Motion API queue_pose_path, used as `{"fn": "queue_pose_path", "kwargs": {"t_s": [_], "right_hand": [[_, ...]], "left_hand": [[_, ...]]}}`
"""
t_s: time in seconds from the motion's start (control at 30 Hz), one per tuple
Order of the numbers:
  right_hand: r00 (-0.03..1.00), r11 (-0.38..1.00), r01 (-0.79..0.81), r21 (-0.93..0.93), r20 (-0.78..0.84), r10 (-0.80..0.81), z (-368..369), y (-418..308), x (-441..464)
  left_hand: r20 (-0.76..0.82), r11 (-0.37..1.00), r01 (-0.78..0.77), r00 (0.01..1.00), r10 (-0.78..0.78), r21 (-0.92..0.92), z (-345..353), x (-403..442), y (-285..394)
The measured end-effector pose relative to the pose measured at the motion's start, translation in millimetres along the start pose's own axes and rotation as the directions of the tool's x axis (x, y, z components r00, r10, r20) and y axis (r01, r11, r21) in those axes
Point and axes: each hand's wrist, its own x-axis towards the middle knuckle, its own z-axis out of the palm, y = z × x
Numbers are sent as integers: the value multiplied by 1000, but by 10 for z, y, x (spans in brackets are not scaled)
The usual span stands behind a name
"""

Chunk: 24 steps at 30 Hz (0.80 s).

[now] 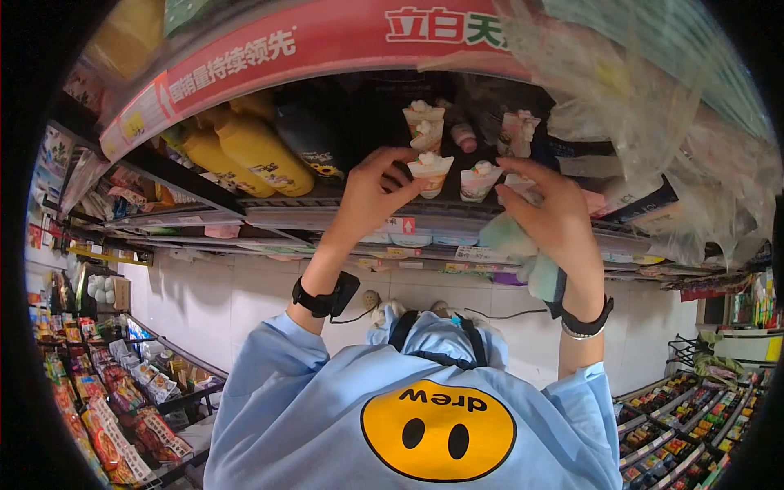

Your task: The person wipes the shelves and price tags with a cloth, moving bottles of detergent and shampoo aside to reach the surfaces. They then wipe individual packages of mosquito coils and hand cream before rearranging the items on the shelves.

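One front cup [430, 175], 12 o'clock on the shelf [278, 206], appears pinched by your left grip [377, 192]; your right grip [555, 211] seemingly encloses a half-hidden cup [523, 188], 1 o'clock. Likely step: positioning; next move calls for upright release.

Before me on the shelf [294, 206], 6 small, pale, flared cups [429, 177] with printed sides and lumpy white tops sit, 3 lined front to back at left, 3 grouped at right.
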Motion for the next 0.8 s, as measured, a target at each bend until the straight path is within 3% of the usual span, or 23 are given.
{"fn": "queue_pose_path", "kwargs": {"t_s": [0.07,0.17,0.23,0.3,0.4,0.47,0.63,0.8], "right_hand": [[995,980,-80,-183,45,90,15,-46,47],[999,967,-20,-254,23,27,83,23,74],[999,967,-29,-252,28,38,94,0,77],[998,968,-36,-249,33,46,92,-28,84],[997,968,-57,-244,43,69,101,-39,87],[998,953,9,-303,-55,-27,144,1,92],[995,947,11,-320,-93,-43,236,94,107],[987,940,32,-339,-138,-84,256,83,95]], "left_hand": [[-60,995,-57,997,53,-76,-53,18,10],[-160,993,-4,987,-15,-120,-147,104,45],[-185,995,-50,982,33,-89,-174,212,128],[-111,984,-99,987,116,150,-178,304,278],[22,974,-103,995,101,201,-197,411,320],[42,964,-104,994,96,245,-208,466,291],[90,939,-72,995,45,335,-217,496,350],[93,907,-132,990,103,400,-262,533,239]]}}
